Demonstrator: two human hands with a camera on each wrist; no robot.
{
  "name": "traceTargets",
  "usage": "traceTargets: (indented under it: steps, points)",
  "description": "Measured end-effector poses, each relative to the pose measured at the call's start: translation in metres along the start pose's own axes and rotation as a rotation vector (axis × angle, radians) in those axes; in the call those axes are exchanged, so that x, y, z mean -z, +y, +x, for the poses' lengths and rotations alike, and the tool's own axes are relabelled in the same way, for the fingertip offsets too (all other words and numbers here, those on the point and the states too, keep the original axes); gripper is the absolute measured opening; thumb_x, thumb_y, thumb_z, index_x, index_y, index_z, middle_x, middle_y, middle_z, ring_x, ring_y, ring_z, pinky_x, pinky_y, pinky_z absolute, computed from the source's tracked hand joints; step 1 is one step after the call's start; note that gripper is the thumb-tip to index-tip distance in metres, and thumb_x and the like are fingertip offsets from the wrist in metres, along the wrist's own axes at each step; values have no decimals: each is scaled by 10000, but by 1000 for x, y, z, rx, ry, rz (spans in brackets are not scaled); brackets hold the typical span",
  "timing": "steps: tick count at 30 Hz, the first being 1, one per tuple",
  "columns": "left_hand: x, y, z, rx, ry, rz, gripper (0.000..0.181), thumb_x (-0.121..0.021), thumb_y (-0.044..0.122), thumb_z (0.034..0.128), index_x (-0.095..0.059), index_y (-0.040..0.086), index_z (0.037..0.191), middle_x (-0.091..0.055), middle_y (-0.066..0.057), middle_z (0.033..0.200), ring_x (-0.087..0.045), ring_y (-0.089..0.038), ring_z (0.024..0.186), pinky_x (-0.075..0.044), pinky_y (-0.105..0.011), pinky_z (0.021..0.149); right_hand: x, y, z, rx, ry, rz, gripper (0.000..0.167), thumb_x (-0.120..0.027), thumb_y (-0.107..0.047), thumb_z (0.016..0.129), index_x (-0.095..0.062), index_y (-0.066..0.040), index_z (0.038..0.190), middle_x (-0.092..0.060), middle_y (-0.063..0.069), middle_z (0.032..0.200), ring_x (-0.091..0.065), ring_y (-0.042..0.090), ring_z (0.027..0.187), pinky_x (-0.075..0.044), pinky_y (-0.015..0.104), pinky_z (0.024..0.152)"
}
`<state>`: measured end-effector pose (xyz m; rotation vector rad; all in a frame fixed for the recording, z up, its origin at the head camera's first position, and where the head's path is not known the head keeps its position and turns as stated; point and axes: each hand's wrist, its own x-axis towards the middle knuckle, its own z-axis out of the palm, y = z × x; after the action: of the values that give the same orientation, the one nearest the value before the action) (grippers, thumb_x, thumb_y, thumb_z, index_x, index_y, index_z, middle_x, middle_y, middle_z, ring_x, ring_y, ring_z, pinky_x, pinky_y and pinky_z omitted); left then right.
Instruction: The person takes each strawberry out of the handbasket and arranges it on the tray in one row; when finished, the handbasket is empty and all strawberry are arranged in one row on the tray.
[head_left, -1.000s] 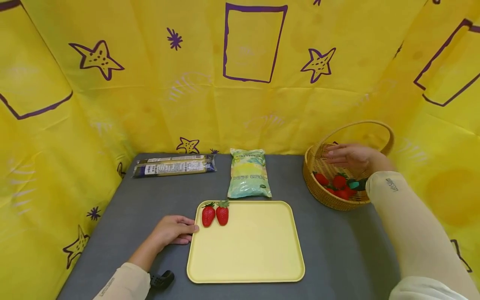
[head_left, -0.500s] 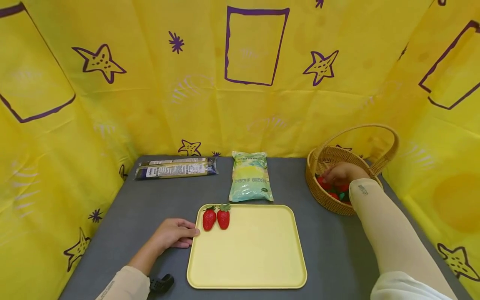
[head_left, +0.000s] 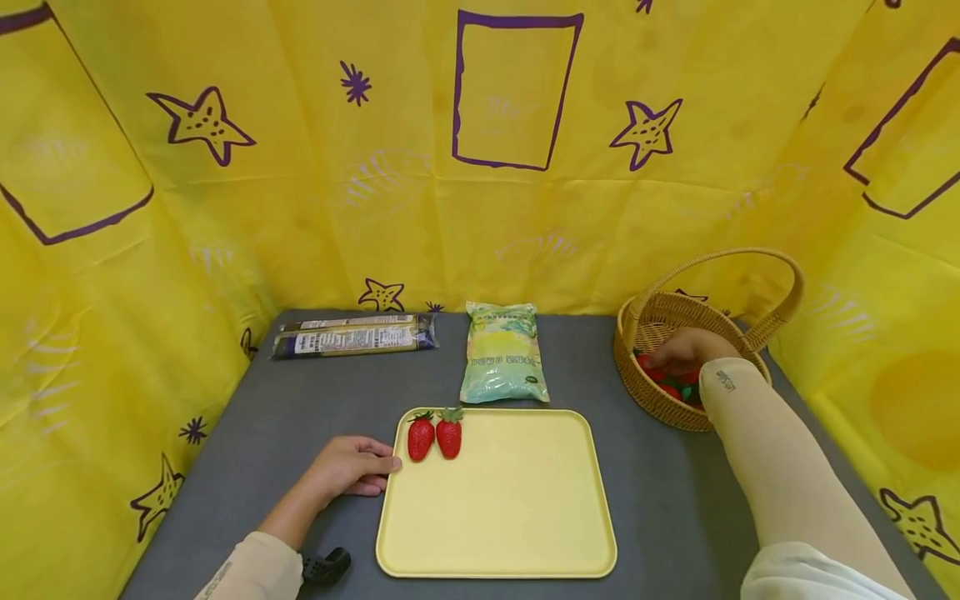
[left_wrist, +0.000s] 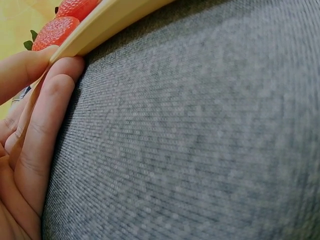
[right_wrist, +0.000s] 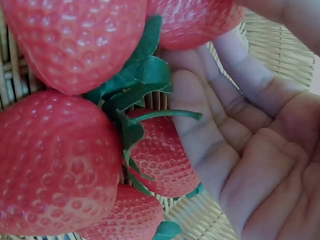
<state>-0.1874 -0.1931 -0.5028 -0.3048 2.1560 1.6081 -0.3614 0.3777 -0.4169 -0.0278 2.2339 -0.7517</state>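
We see star-printed yellow cloth (head_left: 480,217) around a grey tabletop (head_left: 315,392) | our left hand (head_left: 348,465) pinches the central tray (head_left: 525,500) by its edge | our right hand (head_left: 690,347) pinches a strawberry (right_wrist: 195,22) inside the wicker basket (head_left: 652,408)

the right hand (right_wrist: 250,150) grips a red strawberry (right_wrist: 197,22); four more strawberries (right_wrist: 55,162), green leaves (right_wrist: 145,80), woven wicker (right_wrist: 285,52) beneath
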Motion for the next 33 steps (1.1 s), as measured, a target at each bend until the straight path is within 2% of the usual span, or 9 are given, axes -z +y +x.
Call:
traceTargets:
  steps: [4,10,12,14,18,23,26,29,33]
  points:
    - [0,0,0,2,6,11,428,-865,256,761,-701,-11,1054,-708,-103,779,-691,-192,651,-594,-332,601,-1,0,-6,19,51,41,596,-651,-292,939,-510,148,1314,-550,297,1301,-506,446,1226,-427,503,1025]
    - [1,1,0,6,8,25,436,-869,263,755,-704,-1,1060,-705,-91,775,-687,-187,648,-592,-332,595,-1,0,-28,78,228,98,684,-682,-322,928,-457,179,1337,-494,322,1348,-582,409,1146,-480,485,970]
    - [2,1,0,5,6,23,431,-865,255,759,-702,-2,1065,-705,-91,778,-687,-187,649,-591,-330,593,-1,-3,-38,102,265,131,697,-691,-336,926,-456,170,1344,-494,313,1355,-583,399,1149,-479,482,971]
    - [3,1,-1,3,-1,15,428,-863,246,764,-700,-6,1069,-705,-93,783,-687,-185,650,-591,-328,592,-1,-7,-52,134,266,174,692,-679,-330,939,-435,165,1357,-497,307,1354,-564,401,1175,-464,478,991]
    - [2,2,-2,-4,-15,1,426,-859,240,770,-700,-11,1074,-706,-96,795,-688,-186,659,-592,-327,597,-8,-19,-90,173,293,192,687,-665,-345,952,-423,162,1348,-536,257,1312,-574,383,1163,-478,457,979]
    - [2,0,-6,8,8,1,425,-860,242,768,-700,-10,1072,-704,-100,796,-686,-195,666,-593,-334,606,-39,-43,-130,225,341,308,632,-680,-317,947,-445,114,1346,-642,112,1162,-651,279,1035,-531,383,909]
    - [2,-1,-7,12,21,8,431,-862,244,766,-697,-12,1071,-701,-99,797,-685,-201,669,-594,-338,611,-68,-62,-140,269,341,373,575,-692,-285,940,-477,101,1307,-658,87,1089,-668,240,964,-552,354,865]
    - [2,-1,-5,8,25,16,441,-866,255,759,-699,-8,1071,-703,-100,797,-687,-206,674,-595,-340,615,-101,-81,-130,304,321,436,547,-742,-269,901,-520,99,1240,-663,123,1064,-680,255,933,-562,356,843]
    - [0,-2,-2,-4,19,16,446,-869,266,755,-703,1,1072,-706,-98,810,-692,-209,688,-596,-339,626,-143,-103,-95,319,277,498,488,-792,-230,850,-573,90,1146,-670,166,1039,-693,285,902,-568,401,831]
